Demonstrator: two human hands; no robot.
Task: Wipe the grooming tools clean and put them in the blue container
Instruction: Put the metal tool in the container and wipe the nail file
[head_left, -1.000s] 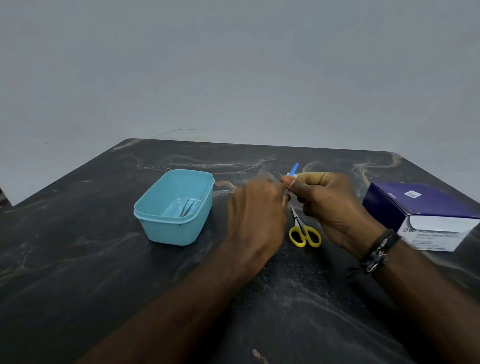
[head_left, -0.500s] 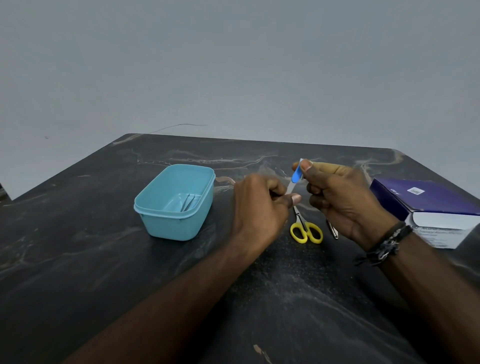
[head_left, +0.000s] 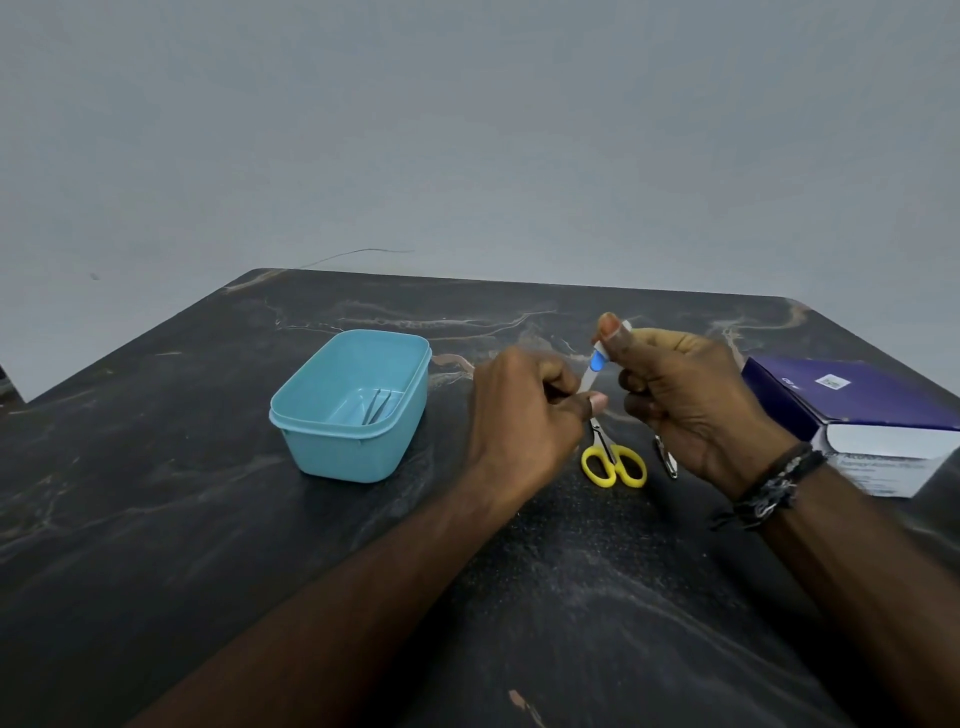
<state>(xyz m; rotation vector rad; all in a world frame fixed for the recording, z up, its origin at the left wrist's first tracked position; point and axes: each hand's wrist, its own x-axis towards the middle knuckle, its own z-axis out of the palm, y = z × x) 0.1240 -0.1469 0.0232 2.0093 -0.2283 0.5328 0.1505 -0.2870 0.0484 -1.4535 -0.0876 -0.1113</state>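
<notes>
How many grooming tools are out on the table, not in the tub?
2: yellow scissors and a metal clipper, between the hands. The hands may hide more.

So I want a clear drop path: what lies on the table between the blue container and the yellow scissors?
In the head view, bare tabletop; only the left hand hovers between blue container and yellow scissors.

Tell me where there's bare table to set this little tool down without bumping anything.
Bare table lies left of the blue container, and more in the near stretch between both forearms. It is crowded under the hands: yellow scissors and a metal tool lie between the left hand and right hand, with the purple box to the right.
</notes>
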